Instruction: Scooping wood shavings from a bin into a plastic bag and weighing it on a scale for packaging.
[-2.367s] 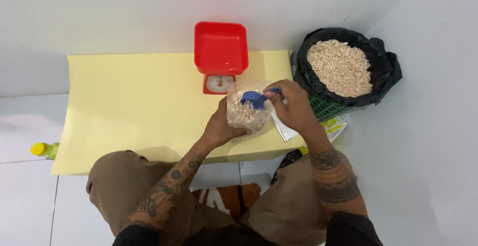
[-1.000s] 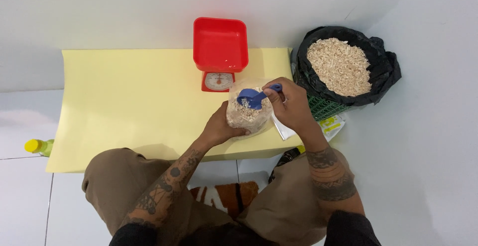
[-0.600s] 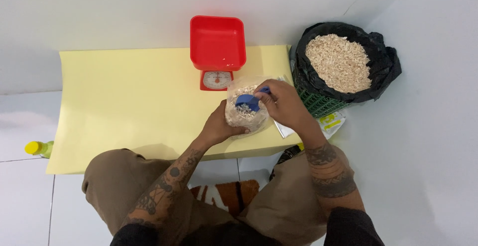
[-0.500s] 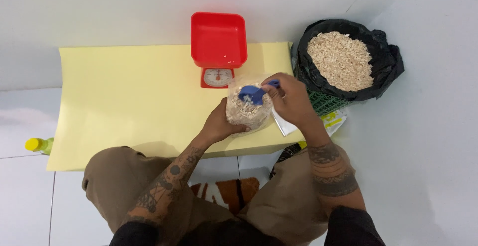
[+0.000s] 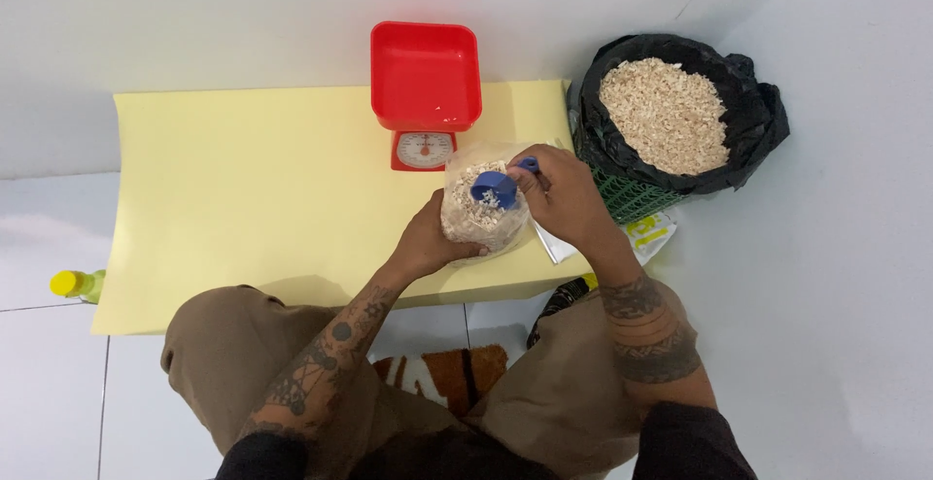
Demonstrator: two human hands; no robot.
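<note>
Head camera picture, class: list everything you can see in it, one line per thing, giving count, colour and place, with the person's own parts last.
Clear bag of flakes: one, see-through with pale tan filling, on the sheet's near right part.
Scoop: one, blue, at the bag's mouth.
Kitchen scale: one, red with a white dial, at the sheet's far edge.
Sheet: one, pale yellow, spread on the white floor.
Sack of flakes: one, black liner, tan filling, to the right.
Basket: one, green, under the sack.
Bottle: one, yellow cap, far left.
Left hand: grip around the bag's side.
Right hand: grip on the scoop's handle.
</note>
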